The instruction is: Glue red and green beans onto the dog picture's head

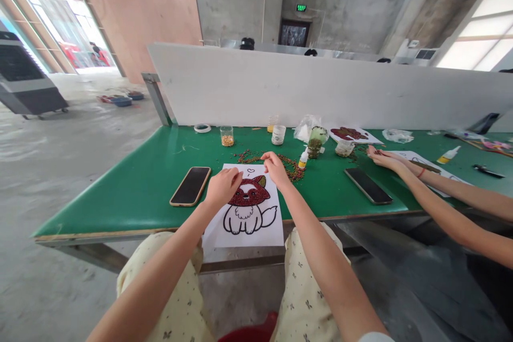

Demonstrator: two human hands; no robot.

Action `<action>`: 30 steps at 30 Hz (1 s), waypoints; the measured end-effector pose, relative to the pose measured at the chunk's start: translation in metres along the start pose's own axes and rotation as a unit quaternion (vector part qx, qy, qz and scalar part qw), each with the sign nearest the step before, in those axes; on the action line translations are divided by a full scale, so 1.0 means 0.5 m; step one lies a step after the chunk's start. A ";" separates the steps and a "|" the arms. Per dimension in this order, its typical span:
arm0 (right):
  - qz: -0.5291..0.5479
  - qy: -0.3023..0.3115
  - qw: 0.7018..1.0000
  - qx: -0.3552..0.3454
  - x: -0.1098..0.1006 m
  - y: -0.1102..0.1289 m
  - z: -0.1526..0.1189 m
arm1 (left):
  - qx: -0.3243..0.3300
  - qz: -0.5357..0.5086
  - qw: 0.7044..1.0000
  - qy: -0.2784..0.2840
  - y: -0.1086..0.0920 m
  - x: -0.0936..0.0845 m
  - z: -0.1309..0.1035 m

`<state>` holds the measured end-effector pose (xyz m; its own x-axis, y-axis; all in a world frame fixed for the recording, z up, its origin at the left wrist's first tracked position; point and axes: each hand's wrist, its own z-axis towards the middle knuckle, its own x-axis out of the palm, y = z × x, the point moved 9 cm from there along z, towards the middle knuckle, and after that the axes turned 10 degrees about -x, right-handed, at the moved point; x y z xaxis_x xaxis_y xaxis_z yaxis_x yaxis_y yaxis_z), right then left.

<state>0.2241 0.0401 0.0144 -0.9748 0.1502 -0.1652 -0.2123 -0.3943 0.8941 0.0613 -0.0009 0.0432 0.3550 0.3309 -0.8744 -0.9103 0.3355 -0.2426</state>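
Observation:
A white sheet with a cartoon animal drawing (249,219) lies before me, its lower edge hanging past the table front. Small dark red grains cover the animal's head (256,195); one ear is greenish, while body and tail are bare outline. My left hand (223,186) rests at the sheet's upper left with curled fingers, their tips partly hidden. Over the sheet's top right, my right hand (276,169) is closed with fingers bent inward; anything in it is too small to see. Loose red and green grains (292,166) lie just beyond it, beside a small glue bottle (303,158).
One phone (190,186) lies left of the sheet, another phone (367,185) to the right. Behind stand a cup of yellow kernels (226,137), a white cup (278,135) and a tipped green jar (316,143). A co-worker's hands (382,158) are at the right. A white partition (320,91) borders the back.

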 end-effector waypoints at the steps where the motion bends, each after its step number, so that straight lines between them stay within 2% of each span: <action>1: 0.003 -0.002 1.000 0.000 -0.004 0.000 0.001 | 0.005 0.000 1.000 0.000 -0.002 0.000 0.000; 5: 0.019 0.002 1.000 0.022 -0.009 -0.009 0.002 | 0.002 -0.004 1.000 0.007 0.001 0.003 -0.002; 8: 0.017 0.027 0.999 0.044 -0.002 -0.016 -0.002 | -0.007 -0.014 1.000 0.021 0.006 0.012 -0.002; 12: 0.004 0.089 0.995 0.040 0.028 -0.012 -0.013 | 0.009 -0.026 0.999 0.036 0.001 0.022 -0.003; 16: 0.006 0.116 0.993 0.008 0.052 0.005 -0.021 | 0.010 -0.014 0.999 0.049 -0.001 0.029 -0.003; 22: 0.051 0.221 0.974 0.008 0.099 0.013 -0.040 | -0.008 0.020 0.997 0.077 0.002 0.039 -0.002; 25: 0.046 0.238 0.970 0.005 0.108 0.006 -0.044 | 0.007 0.021 0.997 0.079 0.001 0.042 -0.005; 30: 0.047 0.256 0.965 0.012 0.125 -0.008 -0.048 | 0.067 0.064 0.991 0.096 -0.012 0.062 -0.017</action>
<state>0.1622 0.0294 -0.0094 -0.8972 -0.3560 -0.2613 -0.1255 -0.3616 0.9238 0.0763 0.0001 0.0139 0.1801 0.2087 -0.9613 -0.9042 0.4199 -0.0783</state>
